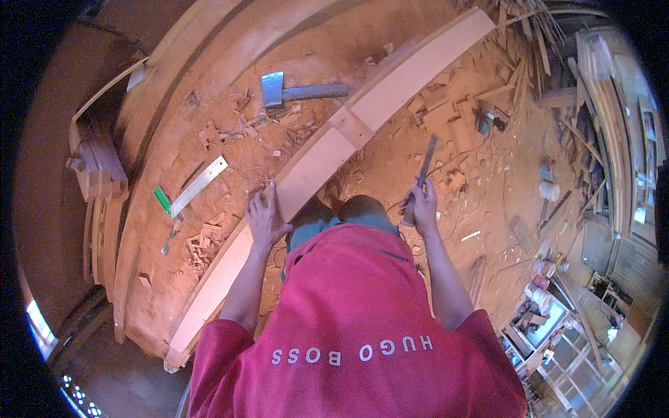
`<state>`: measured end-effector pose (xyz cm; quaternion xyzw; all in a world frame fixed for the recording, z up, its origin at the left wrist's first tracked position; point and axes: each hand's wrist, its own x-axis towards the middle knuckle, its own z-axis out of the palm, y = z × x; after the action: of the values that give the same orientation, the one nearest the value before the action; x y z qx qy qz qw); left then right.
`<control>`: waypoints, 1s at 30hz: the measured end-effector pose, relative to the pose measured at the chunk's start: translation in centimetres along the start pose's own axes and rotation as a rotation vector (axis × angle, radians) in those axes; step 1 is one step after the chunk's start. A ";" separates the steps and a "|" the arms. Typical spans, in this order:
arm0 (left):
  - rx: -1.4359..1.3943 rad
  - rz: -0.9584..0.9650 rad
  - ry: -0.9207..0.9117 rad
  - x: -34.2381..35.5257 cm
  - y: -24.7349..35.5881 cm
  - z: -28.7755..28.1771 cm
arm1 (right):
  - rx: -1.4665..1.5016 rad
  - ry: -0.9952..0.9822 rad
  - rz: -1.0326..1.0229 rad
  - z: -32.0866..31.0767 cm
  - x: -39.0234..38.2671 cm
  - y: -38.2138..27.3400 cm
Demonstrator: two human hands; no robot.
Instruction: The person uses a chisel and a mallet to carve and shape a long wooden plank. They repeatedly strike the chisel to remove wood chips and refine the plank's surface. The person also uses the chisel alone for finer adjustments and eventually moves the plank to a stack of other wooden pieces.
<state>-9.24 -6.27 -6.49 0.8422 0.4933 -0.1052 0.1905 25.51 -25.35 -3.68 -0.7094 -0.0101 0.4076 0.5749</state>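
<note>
A long curved pale wooden beam [431, 68] runs diagonally across the view, with a short jointed section near its middle. My left hand [267, 216] grips the beam's edge, fingers curled over it. My right hand [422, 205], right of the beam, is closed on a long dark flat-bladed tool, likely a chisel [430, 150]. An axe [272, 89] with a broad steel head lies beyond the beam. A square [198, 184] with a green handle lies to the left, beside a small tool [172, 233].
Wood chips and offcuts [209, 233] litter the sawdust ground [481, 209]. Curved timbers [164, 63] line the left and back. A power tool [491, 118] with a cord lies at the right, near stacked planks [596, 125], buckets [548, 191] and containers [540, 299].
</note>
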 end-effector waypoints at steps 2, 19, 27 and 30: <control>-0.015 0.004 -0.017 -1.3 -0.4 -0.4 | -0.072 -0.044 0.007 -0.3 -0.4 -0.3; -0.015 0.031 0.302 -5.5 -7.3 3.1 | -0.798 -0.394 -0.140 4.2 -5.1 5.8; -0.454 -0.274 0.630 6.4 1.7 6.0 | -0.904 -0.411 -0.212 4.6 -3.4 6.7; -0.260 -0.415 0.595 7.6 4.7 5.9 | -0.892 -0.435 -0.391 3.8 -2.7 7.5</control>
<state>-1.36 -4.86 -13.61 0.6869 0.6963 0.1707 0.1189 18.03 -26.15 -8.32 -0.7688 -0.4337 0.3866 0.2672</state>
